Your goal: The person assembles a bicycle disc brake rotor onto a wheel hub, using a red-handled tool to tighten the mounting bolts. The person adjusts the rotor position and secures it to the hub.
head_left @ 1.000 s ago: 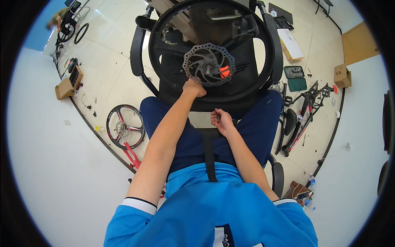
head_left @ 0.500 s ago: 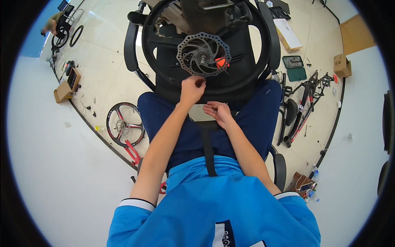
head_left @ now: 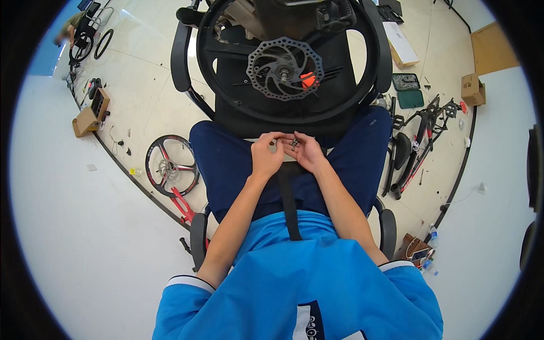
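My right hand point(head_left: 307, 153) is palm up above my lap, its fingers slightly curled, with small dark metal screws point(head_left: 294, 143) lying on the palm and fingers. Beside it, my left hand point(head_left: 267, 157) is bent over, fingertips reaching to the right hand's fingers and the thumb apart from them; nothing plainly shows in its grip. Just beyond both hands, a black bicycle wheel point(head_left: 283, 118) lies across a black chair seat. A grey disc brake rotor point(head_left: 258, 72) sits at its hub, around a central axle point(head_left: 284, 74). An orange-red piece point(head_left: 308, 80) shows through the rotor's edge.
Black rods, perhaps hex keys point(head_left: 334, 71), lie on the seat under the wheel. To the right are a green case point(head_left: 410, 99) and a bicycle frame point(head_left: 417, 148). Another wheel point(head_left: 157, 170) stands at left. A person point(head_left: 69, 31) is far left; bottles point(head_left: 433, 235) are lower right.
My left hand has come away from the rotor's near edge, down to my right hand. Small screws now show in the right palm. The view has shifted slightly.
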`<action>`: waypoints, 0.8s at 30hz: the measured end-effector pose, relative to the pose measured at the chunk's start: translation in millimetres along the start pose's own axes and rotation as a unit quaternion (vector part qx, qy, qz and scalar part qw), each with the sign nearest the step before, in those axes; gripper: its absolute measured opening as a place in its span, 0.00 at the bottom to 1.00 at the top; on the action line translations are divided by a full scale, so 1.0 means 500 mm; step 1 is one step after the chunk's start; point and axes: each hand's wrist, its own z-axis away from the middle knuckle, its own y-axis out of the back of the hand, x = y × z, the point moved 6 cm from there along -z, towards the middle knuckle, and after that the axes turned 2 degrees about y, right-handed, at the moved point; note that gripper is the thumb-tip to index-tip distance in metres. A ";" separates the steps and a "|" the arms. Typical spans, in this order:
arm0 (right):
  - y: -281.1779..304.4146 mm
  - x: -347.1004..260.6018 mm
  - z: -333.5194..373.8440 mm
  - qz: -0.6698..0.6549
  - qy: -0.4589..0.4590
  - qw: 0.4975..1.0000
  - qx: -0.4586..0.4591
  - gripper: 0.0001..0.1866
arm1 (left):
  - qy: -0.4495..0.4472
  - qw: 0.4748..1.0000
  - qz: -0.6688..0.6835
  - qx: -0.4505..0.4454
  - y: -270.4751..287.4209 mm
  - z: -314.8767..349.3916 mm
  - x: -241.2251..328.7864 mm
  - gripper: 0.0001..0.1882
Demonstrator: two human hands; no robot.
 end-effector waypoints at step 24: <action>-0.033 -0.009 0.027 0.068 0.012 0.994 -0.084 0.16 | 0.008 0.997 0.040 -0.067 -0.017 0.020 -0.008 0.11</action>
